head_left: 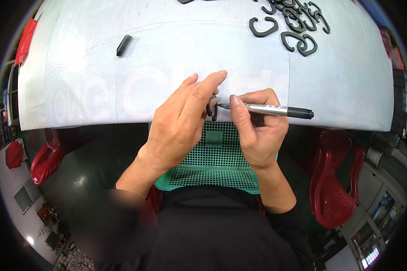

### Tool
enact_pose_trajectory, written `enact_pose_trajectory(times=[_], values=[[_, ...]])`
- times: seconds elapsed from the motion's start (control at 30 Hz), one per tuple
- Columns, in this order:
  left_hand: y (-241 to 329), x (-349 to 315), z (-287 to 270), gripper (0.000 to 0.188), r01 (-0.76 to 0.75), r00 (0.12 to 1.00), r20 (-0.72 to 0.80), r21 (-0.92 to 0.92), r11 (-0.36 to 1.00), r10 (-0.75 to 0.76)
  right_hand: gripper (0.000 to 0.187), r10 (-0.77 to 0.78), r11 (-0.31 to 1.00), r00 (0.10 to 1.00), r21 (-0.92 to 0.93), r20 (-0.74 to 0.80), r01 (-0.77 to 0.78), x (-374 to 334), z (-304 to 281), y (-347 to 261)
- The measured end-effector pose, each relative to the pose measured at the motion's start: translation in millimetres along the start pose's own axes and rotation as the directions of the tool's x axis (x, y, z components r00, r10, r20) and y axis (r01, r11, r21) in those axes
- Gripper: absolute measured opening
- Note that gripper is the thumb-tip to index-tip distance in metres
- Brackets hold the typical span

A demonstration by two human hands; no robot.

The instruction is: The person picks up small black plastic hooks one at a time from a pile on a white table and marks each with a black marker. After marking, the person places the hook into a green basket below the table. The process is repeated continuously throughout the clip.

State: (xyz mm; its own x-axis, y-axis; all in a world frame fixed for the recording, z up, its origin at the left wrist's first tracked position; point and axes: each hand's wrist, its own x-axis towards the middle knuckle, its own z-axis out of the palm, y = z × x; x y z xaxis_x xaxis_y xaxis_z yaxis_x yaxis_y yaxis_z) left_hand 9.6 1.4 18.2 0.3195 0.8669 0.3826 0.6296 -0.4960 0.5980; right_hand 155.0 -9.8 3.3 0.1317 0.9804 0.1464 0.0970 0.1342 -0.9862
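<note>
My left hand (180, 118) holds a small black open-loop clip (211, 109) at the table's near edge, its fingers partly hiding the piece. In my right hand (260, 128) is a silver and black marker pen (276, 110), pinched between thumb and fingers. The pen's uncapped tip points left and meets or nearly meets the clip; I cannot tell which. On the tabletop to the upper left lies a black pen cap (124, 45). Similar black clips (263, 27) lie loosely heaped at the far right.
A white cloth covers the table (86, 81). Below my hands sits a green perforated plastic basket (208, 174) against my body. Red plastic chairs stand left (49, 158) and right (332, 180). A red object (26, 41) hangs at the table's left edge.
</note>
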Motion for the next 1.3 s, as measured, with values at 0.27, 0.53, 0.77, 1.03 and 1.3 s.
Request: enact_pose_trajectory(times=[0.27,0.53,0.77,1.03,1.3], values=[[-0.2,0.5,-1.6,0.055,0.001,1.0,0.013,-0.009,1.0,-0.001,0.013,-0.018,1.0,1.0,-0.02,0.005,0.018,0.0,-0.3,1.1],[1.8,1.3,-1.9,0.057,0.006,1.0,0.003,-0.02,1.0,-0.006,0.013,-0.028,0.999,1.0,-0.04,0.008,0.029,0.1,-0.4,1.6],[-0.2,-1.2,-1.4,0.059,0.007,1.0,-0.003,-0.03,1.0,-0.007,0.012,0.01,0.999,0.997,0.05,-0.078,-0.006,-2.3,-2.0,1.1],[30.2,-13.1,-36.0,0.044,0.065,0.94,0.341,-0.15,0.987,-0.01,0.019,-0.192,0.973,0.973,-0.151,-0.127,0.172,21.5,-26.0,-2.4],[8.4,-64.9,0.1,0.03,0.09,0.7,0.699,0.111,0.99,-0.142,0.021,-0.441,0.679,0.891,-0.607,0.113,0.413,93.6,-40.1,4.2]])
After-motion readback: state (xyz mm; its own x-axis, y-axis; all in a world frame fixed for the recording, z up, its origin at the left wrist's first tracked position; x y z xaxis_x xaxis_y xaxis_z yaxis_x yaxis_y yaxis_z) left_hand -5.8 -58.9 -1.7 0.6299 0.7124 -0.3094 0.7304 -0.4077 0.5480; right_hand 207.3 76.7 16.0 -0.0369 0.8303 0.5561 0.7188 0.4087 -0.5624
